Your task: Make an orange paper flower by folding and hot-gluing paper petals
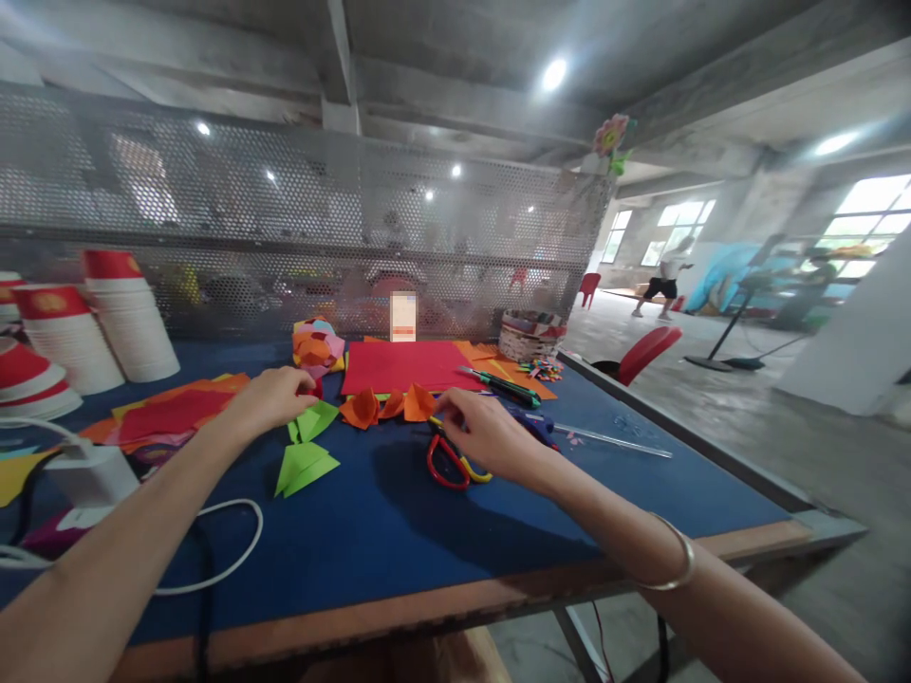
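Note:
My left hand (271, 398) is closed, with a small red folded paper (316, 388) at its fingertips. Just below those fingertips lie two bright green folded paper pieces (307, 467). Several orange folded paper pieces (362, 409) sit in a row between my hands. The fingers of my right hand (488, 432) are curled and pinch the right end of the orange folded paper (418, 403). Under that hand rest scissors with red and yellow handles (448, 463), partly covered by it. A multicoloured paper ball (318, 345) stands beyond my left hand.
Red paper sheets (405, 366), a green-black utility knife (512, 387), a blue glue gun (535, 425) and a clear stick (619, 442) lie on the table. Stacked paper cups (132, 318), a charger (92, 474) and cable are at left. A basket (532, 336) stands behind; a person (667, 280) is far right.

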A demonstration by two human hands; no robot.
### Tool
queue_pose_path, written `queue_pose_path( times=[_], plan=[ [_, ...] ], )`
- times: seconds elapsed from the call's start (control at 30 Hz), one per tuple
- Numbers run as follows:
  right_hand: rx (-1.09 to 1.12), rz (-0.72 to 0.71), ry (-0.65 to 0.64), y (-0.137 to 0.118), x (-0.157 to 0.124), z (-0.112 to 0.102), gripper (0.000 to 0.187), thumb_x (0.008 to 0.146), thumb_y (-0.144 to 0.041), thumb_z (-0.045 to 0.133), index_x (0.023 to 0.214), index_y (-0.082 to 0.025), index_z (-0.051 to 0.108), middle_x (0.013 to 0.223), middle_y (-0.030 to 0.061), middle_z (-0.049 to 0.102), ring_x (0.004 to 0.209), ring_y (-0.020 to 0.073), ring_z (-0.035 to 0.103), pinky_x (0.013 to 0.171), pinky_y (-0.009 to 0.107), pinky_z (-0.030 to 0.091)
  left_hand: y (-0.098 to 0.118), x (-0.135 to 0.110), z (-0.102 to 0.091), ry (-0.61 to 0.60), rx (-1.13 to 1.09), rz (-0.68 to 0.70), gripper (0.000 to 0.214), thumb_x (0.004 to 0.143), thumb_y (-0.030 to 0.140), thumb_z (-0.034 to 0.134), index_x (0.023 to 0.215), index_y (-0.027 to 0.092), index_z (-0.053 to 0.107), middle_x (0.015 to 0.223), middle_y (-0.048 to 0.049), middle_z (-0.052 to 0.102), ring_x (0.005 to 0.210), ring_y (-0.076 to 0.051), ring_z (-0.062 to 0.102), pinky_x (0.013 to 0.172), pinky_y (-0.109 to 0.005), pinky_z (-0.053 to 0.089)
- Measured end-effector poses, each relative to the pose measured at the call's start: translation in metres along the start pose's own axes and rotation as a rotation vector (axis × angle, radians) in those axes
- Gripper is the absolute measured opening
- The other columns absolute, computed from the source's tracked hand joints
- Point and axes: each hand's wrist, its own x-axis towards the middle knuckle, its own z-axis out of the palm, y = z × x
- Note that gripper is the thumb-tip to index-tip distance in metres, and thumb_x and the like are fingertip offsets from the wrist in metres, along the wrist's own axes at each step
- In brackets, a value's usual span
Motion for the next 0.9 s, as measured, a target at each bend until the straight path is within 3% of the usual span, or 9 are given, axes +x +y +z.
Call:
queue_pose_path(
  times=[0.07,0.17,0.33,0.5,0.67,0.77,0.9],
  plan=[
    [0.031,-0.039,-0.026,-0.013,0.013,0.012,0.02,0.081,-0.004,0.05,0.094,-0.016,0.06,0.085,0.0049,0.066,0.078,0.0149,0.059,0.071,0.026,0.041,-0.003,-0.001,0.008,-0.013,0.016,0.009,0.031,0.073,0.035,0.057,0.093,0.019,0.074,0.101,-0.0128,0.074,0.093,-0.031,0.068,0.075,-0.033,0.046],
    [0.07,-0.082,-0.052,-0.028,0.025,0.029,0.019,0.08,-0.001,0.049,0.086,-0.015,0.061,0.089,0.0071,0.067,0.084,0.0162,0.059,0.076,0.027,0.041,-0.005,-0.003,0.014,-0.004,0.026,-0.002,0.024,0.075,0.03,0.054,0.081,0.018,0.074,0.097,-0.0137,0.073,0.093,-0.03,0.068,0.074,-0.033,0.046],
    [0.193,-0.057,-0.028,-0.032,0.022,0.05,0.023,0.088,-0.005,0.043,0.094,-0.017,0.062,0.088,0.0046,0.068,0.077,0.0145,0.06,0.072,0.027,0.042,0.004,-0.009,0.001,0.127,0.017,-0.098,0.027,0.08,0.034,0.049,0.084,0.018,0.071,0.102,-0.0137,0.072,0.098,-0.033,0.066,0.074,-0.035,0.045],
    [0.227,-0.113,0.006,-0.028,0.012,0.057,0.029,0.089,-0.003,0.041,0.101,-0.018,0.063,0.089,0.0034,0.066,0.08,0.014,0.061,0.077,0.028,0.044,0.016,-0.016,-0.009,0.195,-0.087,-0.18,0.026,0.08,0.037,0.05,0.081,0.02,0.071,0.089,-0.0108,0.075,0.092,-0.032,0.068,0.071,-0.032,0.044],
    [0.066,-0.342,-0.017,-0.048,0.023,0.061,0.026,0.087,-0.009,0.048,0.109,-0.014,0.06,0.108,0.0111,0.062,0.1,0.0195,0.058,0.091,0.033,0.046,0.019,-0.016,-0.01,0.251,-0.343,-0.207,0.024,0.077,0.039,0.052,0.08,0.02,0.065,0.081,-0.0073,0.075,0.08,-0.026,0.071,0.067,-0.028,0.047],
    [-0.112,-0.554,-0.121,-0.068,0.038,0.07,0.04,0.083,-0.009,0.052,0.122,-0.016,0.054,0.122,0.0121,0.057,0.11,0.0224,0.055,0.1,0.037,0.043,0.018,-0.016,-0.008,0.305,-0.575,-0.258,0.02,0.076,0.035,0.053,0.084,0.019,0.061,0.077,-0.0054,0.074,0.069,-0.023,0.072,0.063,-0.028,0.051],
    [-0.321,-0.744,-0.215,-0.085,0.056,0.087,0.05,0.08,-0.007,0.056,0.129,-0.02,0.051,0.136,0.0128,0.048,0.113,0.0268,0.054,0.095,0.042,0.046,0.012,-0.014,-0.004,0.344,-0.888,-0.306,0.02,0.077,0.031,0.054,0.093,0.019,0.056,0.08,-0.0064,0.073,0.062,-0.022,0.072,0.057,-0.029,0.054]
  ],
)
